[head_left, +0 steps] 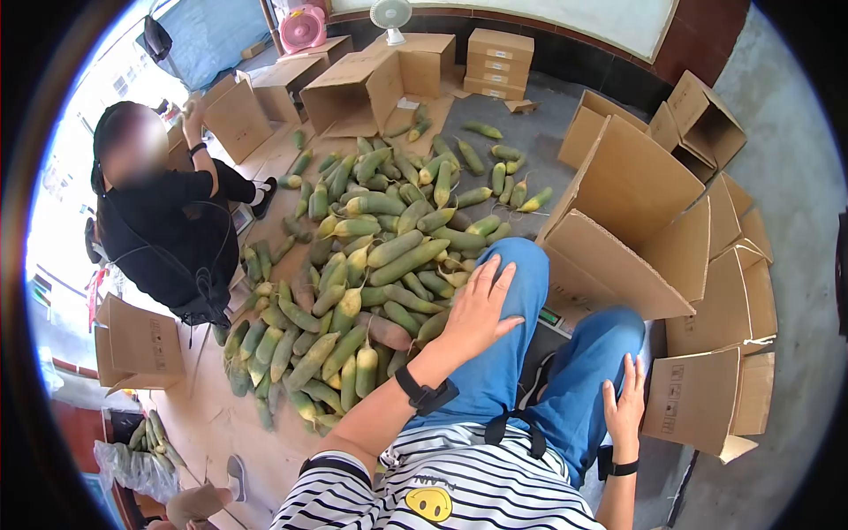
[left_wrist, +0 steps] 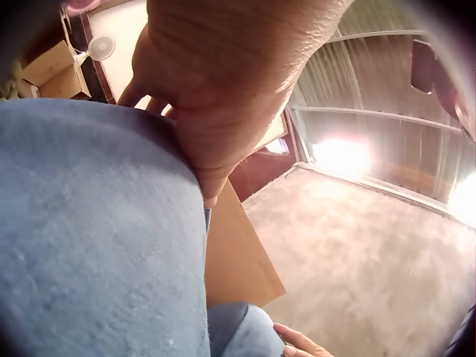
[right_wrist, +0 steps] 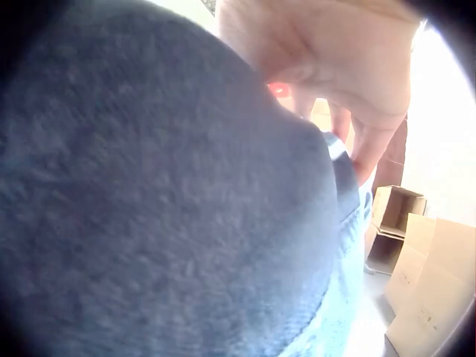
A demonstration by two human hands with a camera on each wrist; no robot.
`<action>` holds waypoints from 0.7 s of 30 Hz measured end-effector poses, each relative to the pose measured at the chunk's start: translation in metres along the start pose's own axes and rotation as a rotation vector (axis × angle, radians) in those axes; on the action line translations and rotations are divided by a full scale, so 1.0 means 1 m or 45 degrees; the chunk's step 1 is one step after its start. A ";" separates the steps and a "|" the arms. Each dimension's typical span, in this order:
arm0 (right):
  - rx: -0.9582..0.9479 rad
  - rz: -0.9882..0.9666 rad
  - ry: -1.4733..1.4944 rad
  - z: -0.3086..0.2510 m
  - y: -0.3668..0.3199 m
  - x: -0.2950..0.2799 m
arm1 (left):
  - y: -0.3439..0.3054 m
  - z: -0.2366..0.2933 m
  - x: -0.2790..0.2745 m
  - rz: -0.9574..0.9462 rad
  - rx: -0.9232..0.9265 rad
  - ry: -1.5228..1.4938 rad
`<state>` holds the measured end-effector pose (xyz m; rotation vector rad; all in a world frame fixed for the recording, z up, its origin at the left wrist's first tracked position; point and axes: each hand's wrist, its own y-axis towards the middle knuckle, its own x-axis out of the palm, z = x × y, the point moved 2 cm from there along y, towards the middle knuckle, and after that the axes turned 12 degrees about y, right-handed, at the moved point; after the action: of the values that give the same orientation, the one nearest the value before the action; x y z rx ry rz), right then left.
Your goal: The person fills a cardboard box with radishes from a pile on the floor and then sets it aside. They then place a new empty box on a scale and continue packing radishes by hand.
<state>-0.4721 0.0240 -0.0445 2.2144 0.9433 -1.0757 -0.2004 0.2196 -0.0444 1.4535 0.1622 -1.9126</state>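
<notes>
On the far left, a brown box (head_left: 140,343) stands with its flaps out. Near the bottom of the head view, a clear plastic bag (head_left: 132,466) lies by a few long green vegetables. Next comes a person in black (head_left: 168,230), who sits beside the big pile and has one hand up. Below that person, someone else's leg and gray shoe (head_left: 236,478) poke in. Farther back is a pink fan (head_left: 302,28).

Across the middle, the big pile of long green vegetables (head_left: 402,256) lies on the floor. Some have yellow ends, and a few lie a bit apart at the back. A white fan (head_left: 390,13) stands behind them, near a stack of small boxes (head_left: 499,64).

Just right of the pile, the left hand (head_left: 474,314) rests on one knee of the blue jeans (head_left: 517,274). Its grip is loose, with the fingers out straight and nothing in it. Below is a striped shirt (head_left: 402,455) with a yellow smiley face.

Farther right, the right hand (head_left: 625,405) rests on the other leg of the jeans. Its grip is loose too, with straight fingers and nothing in it. Past the knees stands a big open box (head_left: 632,181). More brown boxes (head_left: 698,397) line the right side, beside the gray wall.
</notes>
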 end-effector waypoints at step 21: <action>-0.042 -0.129 0.029 0.004 0.018 0.032 | 0.078 -0.050 -0.104 0.467 -0.315 -0.105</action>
<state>-0.4457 0.0218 -0.0702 2.1766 1.0853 -1.0741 -0.1031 0.2350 0.0538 1.1487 0.0828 -1.5888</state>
